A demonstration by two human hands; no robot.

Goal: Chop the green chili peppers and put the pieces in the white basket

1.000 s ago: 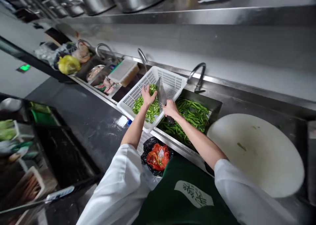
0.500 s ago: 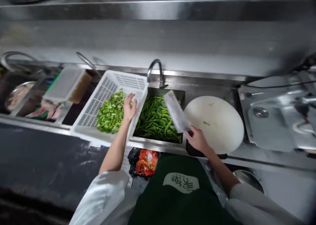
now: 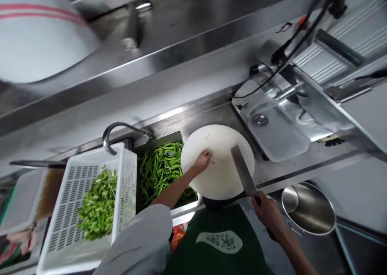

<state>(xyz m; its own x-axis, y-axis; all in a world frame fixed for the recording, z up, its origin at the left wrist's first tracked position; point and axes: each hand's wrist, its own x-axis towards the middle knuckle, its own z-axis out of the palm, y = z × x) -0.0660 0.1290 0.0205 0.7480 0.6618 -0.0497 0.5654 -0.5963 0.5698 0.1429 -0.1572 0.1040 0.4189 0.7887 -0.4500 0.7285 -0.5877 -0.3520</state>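
Note:
My right hand (image 3: 266,208) grips the dark handle of a cleaver (image 3: 243,170), its broad blade pointing away from me over the right side of a round white cutting board (image 3: 223,186). On the board's left half is my left hand (image 3: 203,160), fingers curled closed; whatever they may hold is hidden. A few green scraps lie close to those fingers. Left of the board, long green peppers (image 3: 163,166) fill a sink basin. Further left, a white perforated basket (image 3: 60,210) holds a heap of chopped green pieces (image 3: 99,204).
A curved faucet (image 3: 113,126) arches over the basket's back corner. At right are a steel slicing machine (image 3: 275,130) with a cable and, lower, a steel pot (image 3: 314,214). A steel shelf (image 3: 181,45) crosses above. A red bag (image 3: 178,236) shows below the sink.
My view has turned right and tilted. My left hand has moved from the basket to the cutting board and closed. The cleaver has swung from above the peppers to the board's right side.

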